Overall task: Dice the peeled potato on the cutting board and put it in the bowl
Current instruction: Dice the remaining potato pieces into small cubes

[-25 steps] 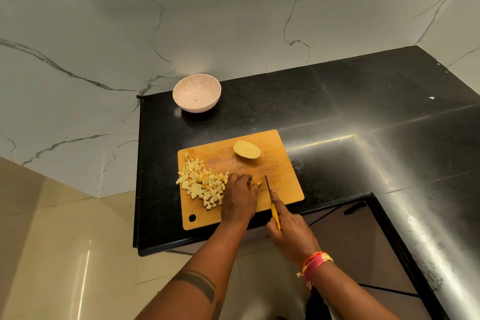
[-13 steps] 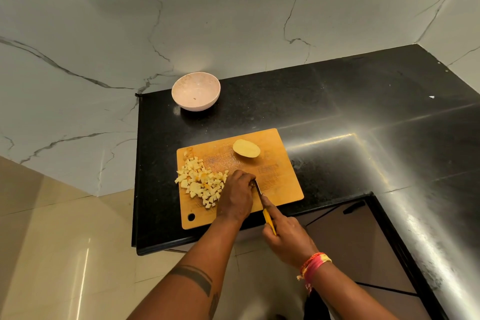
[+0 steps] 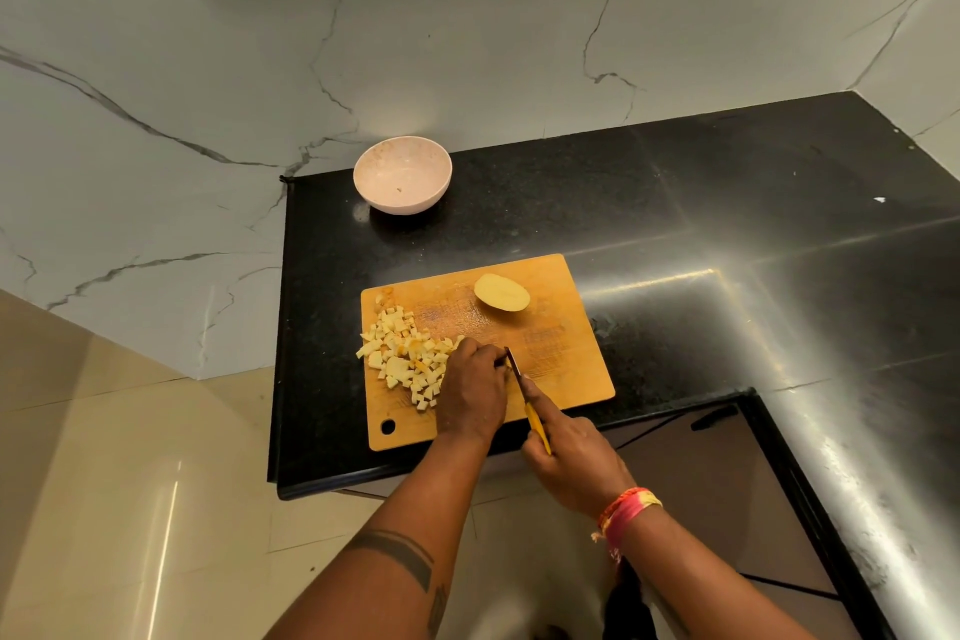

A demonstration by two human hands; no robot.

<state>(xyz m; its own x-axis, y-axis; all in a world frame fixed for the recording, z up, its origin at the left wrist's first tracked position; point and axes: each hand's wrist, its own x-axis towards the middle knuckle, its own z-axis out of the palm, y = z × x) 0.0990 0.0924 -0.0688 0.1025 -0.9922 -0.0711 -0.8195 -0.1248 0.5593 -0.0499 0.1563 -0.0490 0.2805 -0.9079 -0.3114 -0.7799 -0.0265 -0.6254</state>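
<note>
A person was mid-dice on a wooden cutting board (image 3: 566, 369). The left hand (image 3: 470, 395) curled over a small potato piece, mostly hidden. The right hand (image 3: 571, 457) gripped a yellow-handled knife (image 3: 524, 395), its blade pointing toward eleven o'clock. Diced potato (image 3: 405, 358) lay at nine o'clock; the uncut potato half (image 3: 501, 292), long axis running three to nine, waited at twelve. Emptying into the bowl (image 3: 402, 174) probably came later.

Bare forearms; tattoo band (image 3: 400, 553) left, seemingly threaded orange-pink wristband (image 3: 626, 509) right.
</note>
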